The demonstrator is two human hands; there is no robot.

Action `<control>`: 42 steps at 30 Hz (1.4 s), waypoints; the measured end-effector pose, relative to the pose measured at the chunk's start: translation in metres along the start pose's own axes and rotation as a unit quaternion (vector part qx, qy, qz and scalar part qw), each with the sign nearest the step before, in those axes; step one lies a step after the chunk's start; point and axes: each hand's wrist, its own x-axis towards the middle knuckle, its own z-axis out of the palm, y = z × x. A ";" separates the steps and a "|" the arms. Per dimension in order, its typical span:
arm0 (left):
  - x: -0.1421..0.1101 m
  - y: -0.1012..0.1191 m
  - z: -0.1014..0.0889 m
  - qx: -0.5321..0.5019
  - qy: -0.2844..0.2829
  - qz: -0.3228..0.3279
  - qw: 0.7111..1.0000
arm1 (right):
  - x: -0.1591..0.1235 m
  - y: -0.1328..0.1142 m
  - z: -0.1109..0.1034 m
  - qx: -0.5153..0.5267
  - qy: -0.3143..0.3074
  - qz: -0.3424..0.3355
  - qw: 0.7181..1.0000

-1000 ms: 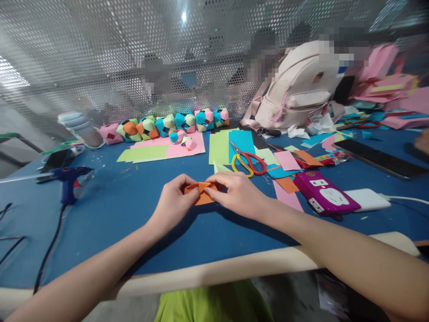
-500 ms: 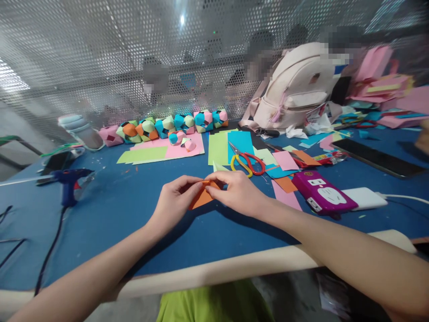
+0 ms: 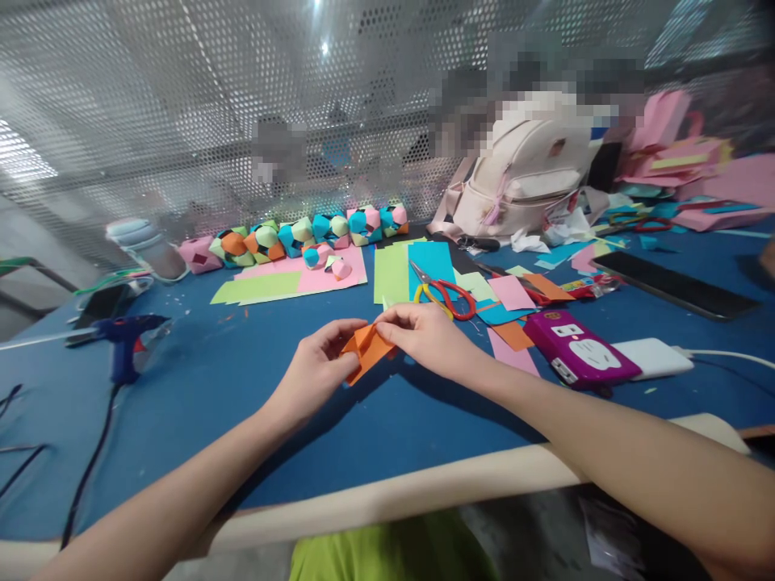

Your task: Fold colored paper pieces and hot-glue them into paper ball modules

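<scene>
Folding-size orange paper between my two hands, above the blue tabletop [image 3: 303, 476].

My left hand [image 3: 318, 367] pinches the small creased orange paper piece [image 3: 370, 352] at its left end, and my right hand [image 3: 427, 335] grips its upper right corner between thumb and fingers; it sits tilted, nearer me than the red-and-yellow-handled metal scissors [image 3: 445, 297]. The blue plastic glue gun [image 3: 125, 347] lies well to the left, the purple plastic power adapter [image 3: 578, 349] to the right.

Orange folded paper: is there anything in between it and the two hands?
No, nothing that I can see. The left hand and the right hand both have fingers right on the orange folded paper. The scissors lie past the hands, not in between.
</scene>
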 end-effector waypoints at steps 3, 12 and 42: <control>0.001 -0.001 -0.001 -0.007 0.001 -0.004 1.000 | 0.001 -0.001 0.000 0.012 -0.025 0.029 0.999; 0.006 -0.009 -0.005 -0.029 0.029 -0.009 0.999 | 0.002 -0.002 0.000 0.009 -0.048 0.058 0.997; 0.003 -0.009 -0.001 0.015 0.029 -0.021 0.999 | 0.004 0.002 0.001 -0.040 -0.030 -0.012 0.999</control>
